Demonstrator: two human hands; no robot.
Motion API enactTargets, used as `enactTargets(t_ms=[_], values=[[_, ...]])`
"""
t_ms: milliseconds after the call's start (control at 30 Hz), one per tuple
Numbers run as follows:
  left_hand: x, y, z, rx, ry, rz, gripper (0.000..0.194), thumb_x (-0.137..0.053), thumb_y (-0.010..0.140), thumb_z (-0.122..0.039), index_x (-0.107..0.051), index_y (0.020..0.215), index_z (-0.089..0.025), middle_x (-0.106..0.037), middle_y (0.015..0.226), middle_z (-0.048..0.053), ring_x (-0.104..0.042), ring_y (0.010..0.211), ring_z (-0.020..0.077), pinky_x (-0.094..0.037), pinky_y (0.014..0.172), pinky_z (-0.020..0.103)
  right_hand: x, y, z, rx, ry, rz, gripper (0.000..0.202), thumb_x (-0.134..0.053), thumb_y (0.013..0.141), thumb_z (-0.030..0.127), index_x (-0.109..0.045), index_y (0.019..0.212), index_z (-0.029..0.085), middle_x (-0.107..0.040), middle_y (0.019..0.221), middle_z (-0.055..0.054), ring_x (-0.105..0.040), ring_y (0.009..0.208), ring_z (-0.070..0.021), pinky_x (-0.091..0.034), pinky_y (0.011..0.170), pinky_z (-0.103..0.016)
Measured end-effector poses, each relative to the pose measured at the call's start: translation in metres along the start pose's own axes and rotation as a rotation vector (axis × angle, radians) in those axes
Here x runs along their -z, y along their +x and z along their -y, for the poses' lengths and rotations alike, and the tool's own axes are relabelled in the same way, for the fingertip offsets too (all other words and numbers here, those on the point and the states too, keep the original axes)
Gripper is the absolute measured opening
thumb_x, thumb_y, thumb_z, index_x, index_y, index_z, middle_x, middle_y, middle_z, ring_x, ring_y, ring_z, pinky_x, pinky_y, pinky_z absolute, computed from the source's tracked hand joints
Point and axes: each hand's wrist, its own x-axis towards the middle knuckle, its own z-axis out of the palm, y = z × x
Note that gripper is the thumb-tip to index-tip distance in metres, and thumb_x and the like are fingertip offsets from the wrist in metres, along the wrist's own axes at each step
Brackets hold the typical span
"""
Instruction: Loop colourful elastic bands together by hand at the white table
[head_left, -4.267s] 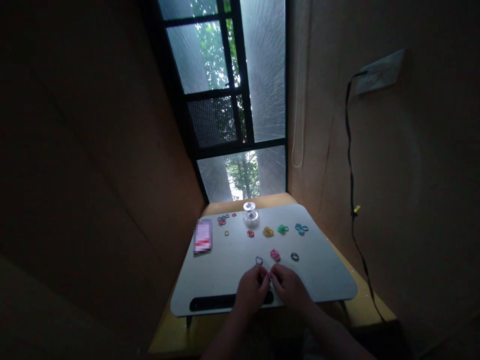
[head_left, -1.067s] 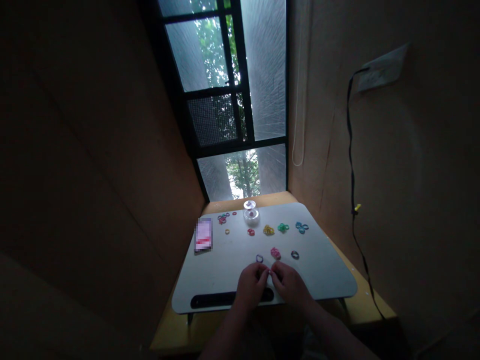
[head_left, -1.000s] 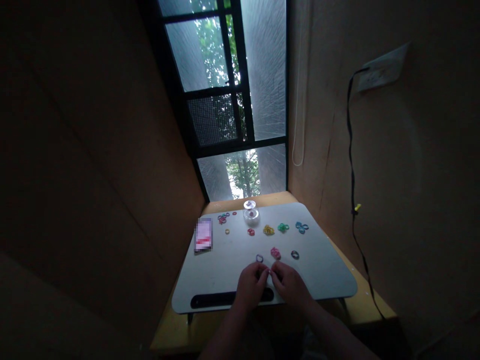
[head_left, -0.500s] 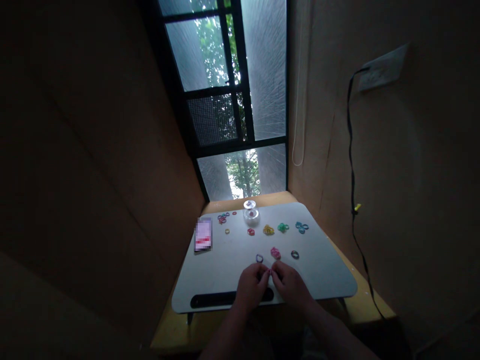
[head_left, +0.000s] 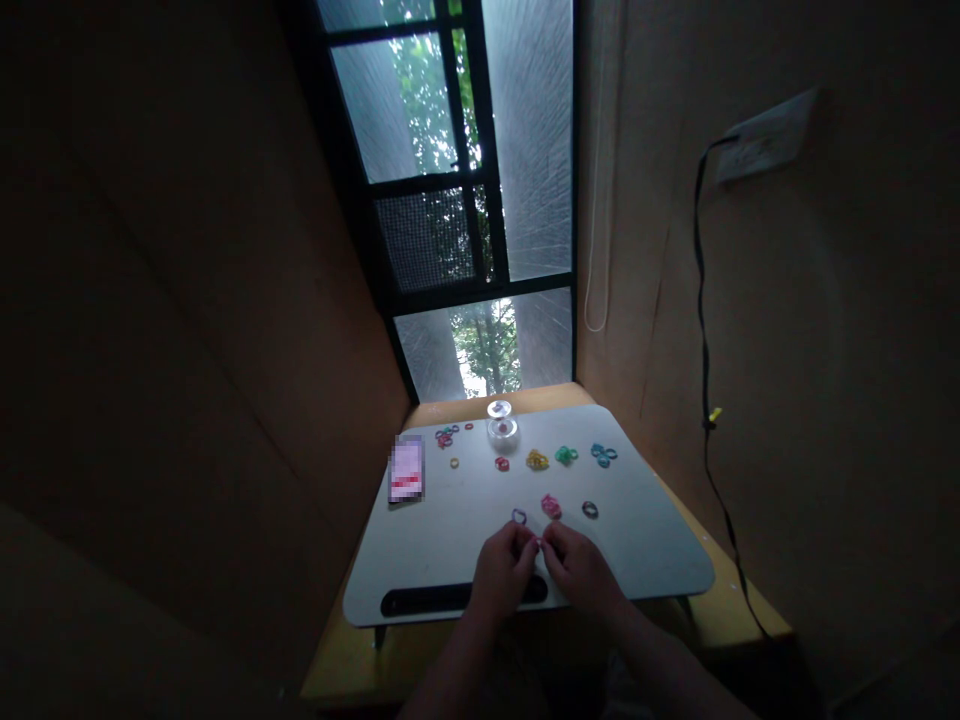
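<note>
My left hand (head_left: 505, 568) and my right hand (head_left: 576, 562) meet above the near part of a white lap table (head_left: 645, 550). The fingers of both are pinched closed, tips almost touching. Something tiny may be between them, too small to make out. Just beyond my left fingers lies a dark purple band (head_left: 519, 516), loop-shaped. A pile of pink bands (head_left: 551, 506) sits ahead of my right hand, with a dark band cluster (head_left: 590, 509) to its right. These look like small elastic hair bands.
Farther back lie red bands (head_left: 502, 464), yellow bands (head_left: 537, 460), green bands (head_left: 566, 455), blue bands (head_left: 604, 456) and a mixed pile (head_left: 446, 436). A clear round container (head_left: 502, 430) stands at the back. A phone (head_left: 406, 470) lies left. A black slot (head_left: 427, 600) runs along the near edge.
Hardly anything differs. My hands keep the same pinched pose with only a very slight shift of the fingers; the bands on the table stay where they were.
</note>
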Motion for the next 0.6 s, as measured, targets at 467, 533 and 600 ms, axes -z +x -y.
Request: enactTargets(t_ms=[467,533,600], values=[[-0.0016,0.0,0.002,-0.012,0.022,0.008,0.016,-0.056,0.089,-0.03,-0.058,0.077,-0.019,-0.06,0.068,-0.002,-0.053,0.064,0.0135,-0.036,0.062,0.024,-0.0026,0.0005,-0.0027,0.007,-0.047,-0.007,0.019,-0.044,0.091,0.026,-0.052,0.074,0.021,-0.058,0.069,0.0,-0.055,0.065,-0.0156,-0.036,0.062,-0.026],[-0.0014,0.0002,0.0021,-0.012,0.018,0.01,0.016,-0.055,0.089,-0.03,-0.058,0.077,-0.019,-0.06,0.069,-0.002,-0.053,0.065,0.0135,-0.036,0.062,0.024,-0.0022,0.0002,-0.0023,0.009,-0.042,-0.001,0.02,-0.044,0.092,0.027,-0.051,0.075,0.021,-0.058,0.07,0.0,-0.055,0.066,-0.0157,-0.036,0.063,-0.026],[-0.0008,0.0002,0.0014,-0.008,0.015,0.014,0.017,-0.055,0.089,-0.03,-0.058,0.077,-0.019,-0.06,0.069,-0.002,-0.053,0.065,0.0135,-0.036,0.062,0.024,-0.0015,0.0001,-0.0016,0.011,-0.038,-0.002,0.02,-0.044,0.092,0.028,-0.051,0.075,0.021,-0.058,0.069,0.001,-0.055,0.066,-0.0158,-0.036,0.063,-0.026]])
